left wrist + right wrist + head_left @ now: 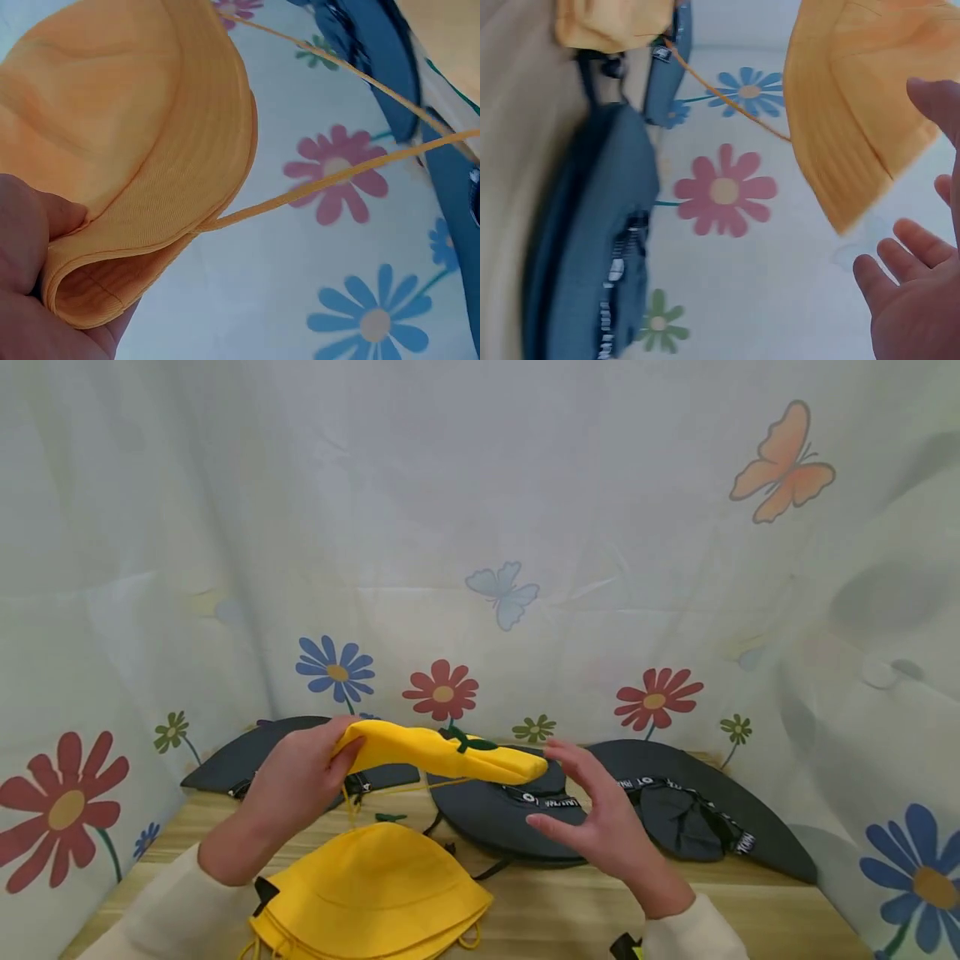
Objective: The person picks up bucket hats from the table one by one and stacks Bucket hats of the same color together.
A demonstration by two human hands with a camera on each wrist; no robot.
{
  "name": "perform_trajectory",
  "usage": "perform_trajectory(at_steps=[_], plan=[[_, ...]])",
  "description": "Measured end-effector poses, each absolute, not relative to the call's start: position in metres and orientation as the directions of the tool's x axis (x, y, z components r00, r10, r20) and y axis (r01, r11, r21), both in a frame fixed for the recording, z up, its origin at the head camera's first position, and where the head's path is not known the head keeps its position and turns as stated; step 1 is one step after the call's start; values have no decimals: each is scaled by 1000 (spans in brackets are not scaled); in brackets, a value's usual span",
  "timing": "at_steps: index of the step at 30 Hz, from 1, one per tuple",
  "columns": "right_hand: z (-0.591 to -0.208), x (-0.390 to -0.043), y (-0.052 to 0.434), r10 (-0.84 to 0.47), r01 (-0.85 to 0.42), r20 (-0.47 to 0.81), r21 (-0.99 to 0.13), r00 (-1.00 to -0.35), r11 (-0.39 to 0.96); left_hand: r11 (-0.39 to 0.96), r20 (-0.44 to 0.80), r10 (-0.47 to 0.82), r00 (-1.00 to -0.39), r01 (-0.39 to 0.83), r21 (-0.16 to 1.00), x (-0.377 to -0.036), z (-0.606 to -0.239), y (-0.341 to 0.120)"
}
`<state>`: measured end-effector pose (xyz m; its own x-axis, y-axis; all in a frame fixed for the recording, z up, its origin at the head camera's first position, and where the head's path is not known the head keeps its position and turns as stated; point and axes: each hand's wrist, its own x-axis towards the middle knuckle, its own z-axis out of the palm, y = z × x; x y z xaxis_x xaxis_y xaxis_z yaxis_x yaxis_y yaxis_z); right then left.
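Note:
In the head view a yellow bucket hat (420, 750) with a green leaf trim is held up, folded flat, above the table. My left hand (307, 768) pinches its left end; the left wrist view shows thumb and fingers on the folded brim (150, 217), where a thin yellow cord hangs off the edge. At the hat's other end my right hand (600, 814) is spread, thumb and fingers apart. The right wrist view shows a gap between those fingers and the hat (862, 112). Below lies a stack of yellow hats (375, 893) with a green leaf on top.
Dark grey wide-brimmed hats lie along the back of the wooden table (547, 902): one at left (262, 747), one in the middle (495, 818), one at right (720, 802). A flower-printed curtain (585, 568) stands behind. A small black-and-yellow item (626, 946) sits by the right sleeve.

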<state>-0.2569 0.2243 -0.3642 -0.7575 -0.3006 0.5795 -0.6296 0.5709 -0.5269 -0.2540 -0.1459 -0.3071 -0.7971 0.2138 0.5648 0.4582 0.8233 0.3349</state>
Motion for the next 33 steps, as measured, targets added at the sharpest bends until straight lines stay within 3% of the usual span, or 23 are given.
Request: perform_trajectory(at_steps=[7, 20, 27, 33], plan=[[-340, -252, 222, -327, -661, 609, -467, -722, 588, 761, 567, 257, -783, 525, 380, -239, -297, -128], [-310, -241, 239, -148, -589, 688, -467, -711, 659, 626, 594, 361, -718, 659, 416, -238, -286, -135], [-295, -238, 246, -198, -608, 719, -369, -666, 703, 640, 625, 345, -700, 663, 389, -238, -284, -136], [-283, -231, 251, -273, -620, 652, -387, -708, 683, 634, 652, 314, -690, 664, 397, -238, -284, -137]])
